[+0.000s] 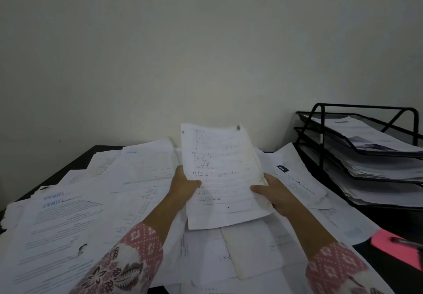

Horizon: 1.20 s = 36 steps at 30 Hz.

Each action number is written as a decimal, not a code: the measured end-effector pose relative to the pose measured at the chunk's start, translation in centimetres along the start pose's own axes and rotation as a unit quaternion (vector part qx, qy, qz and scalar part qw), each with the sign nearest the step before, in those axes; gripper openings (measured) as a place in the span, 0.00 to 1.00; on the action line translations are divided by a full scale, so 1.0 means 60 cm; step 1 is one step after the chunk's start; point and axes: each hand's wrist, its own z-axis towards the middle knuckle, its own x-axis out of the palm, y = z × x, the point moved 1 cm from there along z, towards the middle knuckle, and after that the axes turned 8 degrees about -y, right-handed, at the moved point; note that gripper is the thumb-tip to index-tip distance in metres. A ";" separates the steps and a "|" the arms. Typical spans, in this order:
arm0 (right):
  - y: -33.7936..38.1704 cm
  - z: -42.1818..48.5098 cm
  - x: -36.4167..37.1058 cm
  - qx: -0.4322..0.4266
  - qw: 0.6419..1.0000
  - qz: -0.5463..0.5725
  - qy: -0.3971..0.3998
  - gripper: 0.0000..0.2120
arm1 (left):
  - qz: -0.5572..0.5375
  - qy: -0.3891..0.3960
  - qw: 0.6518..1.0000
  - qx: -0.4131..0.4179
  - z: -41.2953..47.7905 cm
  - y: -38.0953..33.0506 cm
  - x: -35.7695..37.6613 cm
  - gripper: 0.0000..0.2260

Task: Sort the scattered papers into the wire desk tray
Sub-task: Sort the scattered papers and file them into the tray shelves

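A stapled bundle of printed sheets is raised above the desk, tilted toward me. My left hand pinches its left edge, thumb on the front. My right hand grips its right edge, thumb across the page. Many scattered papers cover the dark desk beneath. The black wire desk tray with three tiers stands at the right against the wall; each tier holds a stack of sheets.
A pink sticky pad with a pen across it lies at the right near the desk's front. A plain wall rises behind the desk. The desk's left edge slants away at the far left.
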 end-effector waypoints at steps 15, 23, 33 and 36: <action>0.103 -0.019 -0.003 -0.202 0.954 0.130 -0.179 0.10 | -0.163 -0.072 0.970 0.168 -0.034 -0.097 -0.002 0.11; 0.101 -0.030 0.002 -0.221 0.945 0.105 -0.215 0.09 | -0.159 -0.091 0.965 0.186 -0.043 -0.101 -0.010 0.09; 0.096 -0.037 -0.002 -0.203 0.943 0.094 -0.249 0.09 | -0.141 -0.100 0.964 0.200 -0.052 -0.115 -0.015 0.08; 0.086 -0.040 0.002 -0.204 0.947 0.060 -0.240 0.09 | -0.152 -0.106 0.966 0.179 -0.056 -0.114 -0.015 0.08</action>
